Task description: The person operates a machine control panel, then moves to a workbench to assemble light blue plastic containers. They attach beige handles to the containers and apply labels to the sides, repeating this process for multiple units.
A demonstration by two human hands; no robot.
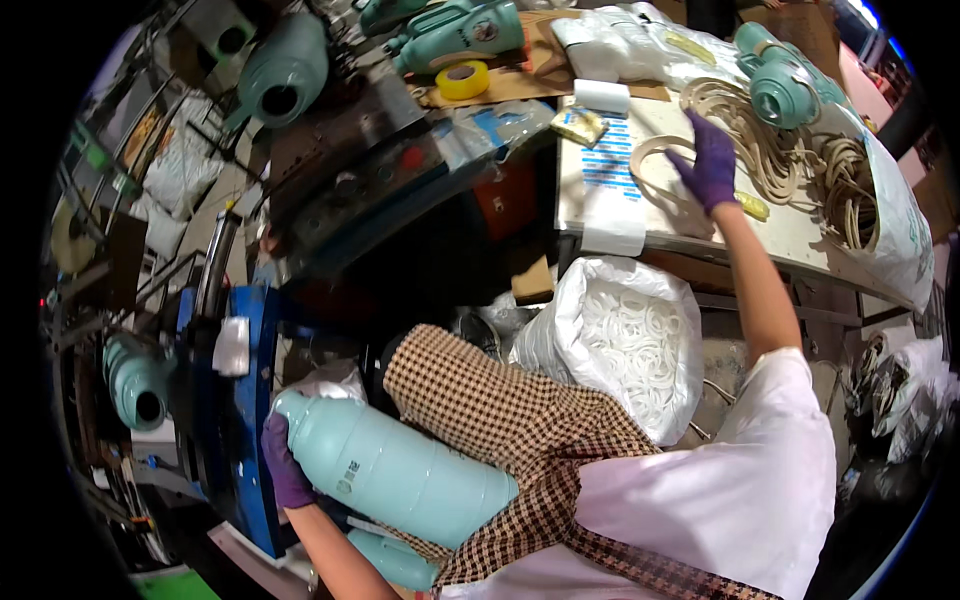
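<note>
In a purple glove, my left hand (288, 462) grips one end of a pale teal thermos flask body (400, 468), which lies slantwise across my lap. My right hand (711, 160), also gloved in purple, reaches over the white table at the back right. Its thumb and fingers are spread beside a beige ring-shaped band (640, 180); whether they touch it I cannot tell. Coils of similar beige bands (765, 150) lie just right of that hand. Part of another teal flask (392, 560) shows below the one on my lap.
A white sack (545, 335) full of white rings (630, 350) stands below the table (570, 205). A sheet with blue stripes (612, 160) hangs over its edge. Yellow tape (462, 80) and teal jugs (460, 35) are at the back; blue machinery (255, 400) stands at left.
</note>
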